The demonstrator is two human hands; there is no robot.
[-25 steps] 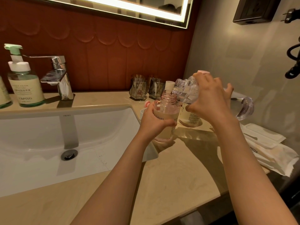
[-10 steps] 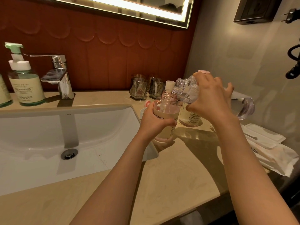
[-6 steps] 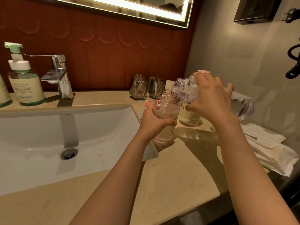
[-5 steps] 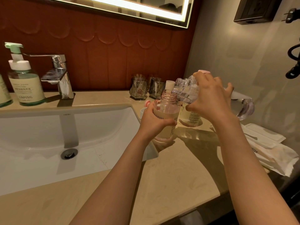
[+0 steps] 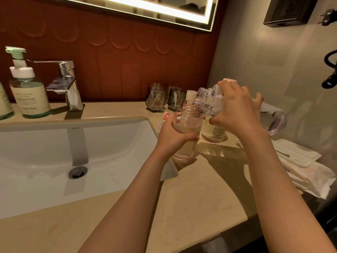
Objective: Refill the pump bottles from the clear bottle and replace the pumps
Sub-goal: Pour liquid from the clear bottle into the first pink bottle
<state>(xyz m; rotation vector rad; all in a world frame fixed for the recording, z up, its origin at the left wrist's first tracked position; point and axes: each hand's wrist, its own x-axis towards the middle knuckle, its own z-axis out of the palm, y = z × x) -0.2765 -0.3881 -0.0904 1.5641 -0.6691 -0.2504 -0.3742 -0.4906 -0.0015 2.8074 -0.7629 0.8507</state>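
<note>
One clear bottle point(image 5: 207, 99), one pink bottle point(image 5: 189, 123) (open-necked), two glasses point(image 5: 156, 99)

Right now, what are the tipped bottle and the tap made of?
The clear bottle looks like thin see-through plastic: threaded neck, ribbed glossy walls. The tap looks like polished metal, probably chromed: it mirrors the light.

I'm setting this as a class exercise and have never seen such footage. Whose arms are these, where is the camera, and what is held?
No machine here: a person works with two bare hands. One camera on their head looks forward and down, so the arms reach in from below. The left hand grips a pinkish pump bottle, pump off, upright beside the sink. The right hand holds the clear bottle tilted, mouth over that open neck. On the beige counter behind stand another bottle, two glasses, a faucet and a green-topped pump bottle.
</note>
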